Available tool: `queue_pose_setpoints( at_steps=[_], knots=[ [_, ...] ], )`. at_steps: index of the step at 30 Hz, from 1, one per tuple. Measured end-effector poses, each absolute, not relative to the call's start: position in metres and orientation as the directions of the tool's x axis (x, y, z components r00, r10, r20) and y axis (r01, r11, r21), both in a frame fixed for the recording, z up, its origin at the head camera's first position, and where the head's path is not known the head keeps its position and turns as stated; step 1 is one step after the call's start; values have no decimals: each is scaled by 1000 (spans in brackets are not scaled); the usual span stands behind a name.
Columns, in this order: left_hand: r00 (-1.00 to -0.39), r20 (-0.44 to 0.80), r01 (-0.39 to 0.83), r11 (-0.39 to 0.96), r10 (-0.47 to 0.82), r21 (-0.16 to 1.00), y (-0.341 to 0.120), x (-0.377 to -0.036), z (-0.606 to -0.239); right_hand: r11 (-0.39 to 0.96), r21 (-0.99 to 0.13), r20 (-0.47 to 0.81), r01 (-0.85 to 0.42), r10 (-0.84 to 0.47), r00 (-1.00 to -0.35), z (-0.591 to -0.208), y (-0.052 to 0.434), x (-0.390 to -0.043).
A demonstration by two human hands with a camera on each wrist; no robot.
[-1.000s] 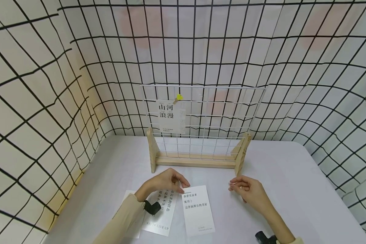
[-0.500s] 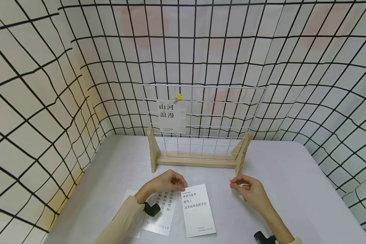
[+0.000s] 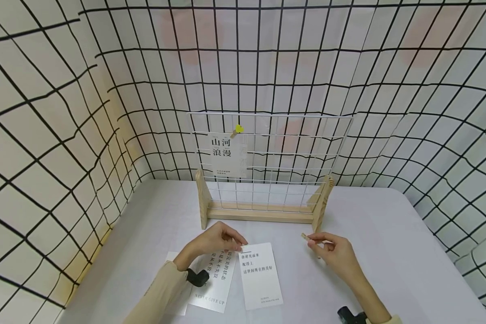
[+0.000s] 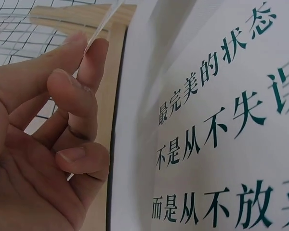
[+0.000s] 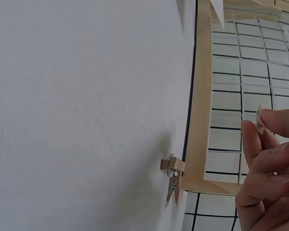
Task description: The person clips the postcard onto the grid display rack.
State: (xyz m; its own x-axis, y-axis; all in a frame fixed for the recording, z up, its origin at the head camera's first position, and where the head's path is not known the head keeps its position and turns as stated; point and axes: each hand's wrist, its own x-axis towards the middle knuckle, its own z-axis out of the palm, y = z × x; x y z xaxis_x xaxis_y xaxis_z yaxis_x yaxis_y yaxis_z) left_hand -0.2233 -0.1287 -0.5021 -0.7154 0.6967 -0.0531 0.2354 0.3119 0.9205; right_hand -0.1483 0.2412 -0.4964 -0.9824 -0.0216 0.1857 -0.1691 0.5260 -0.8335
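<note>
Card (image 3: 226, 154) one is hanging clipped upper-centre on grid rack (image 3: 267, 171). Left hand (image 3: 216, 240) is pinching second card (image 3: 260, 275) at lower centre; right hand (image 3: 334, 252) is pinching wooden clip (image 3: 305, 237). Clipping likely pending.

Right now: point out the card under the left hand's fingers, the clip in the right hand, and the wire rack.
card (image 3: 260, 276), head view, middle of its white face
clip (image 3: 305, 236), head view, its free wooden end
wire rack (image 3: 285, 148), head view, bare mesh
</note>
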Motion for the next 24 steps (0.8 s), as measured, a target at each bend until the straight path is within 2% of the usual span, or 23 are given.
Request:
queue_pose_setpoints(
  at_steps=[7,16,24],
  knots=[
    [-729,-15,257,294,685,921,-130,-222,-502,514,-842,190,-167,-9,-982,-496,243,-147],
    [-790,62,300,295,610,907,-125,-223,-493,521,-815,295,-254,-5,-956,-502,244,-148],
    [-804,99,311,272,587,910,-115,-226,-484,513,-818,290,-260,-23,-957,-503,244,-146]
  ],
)
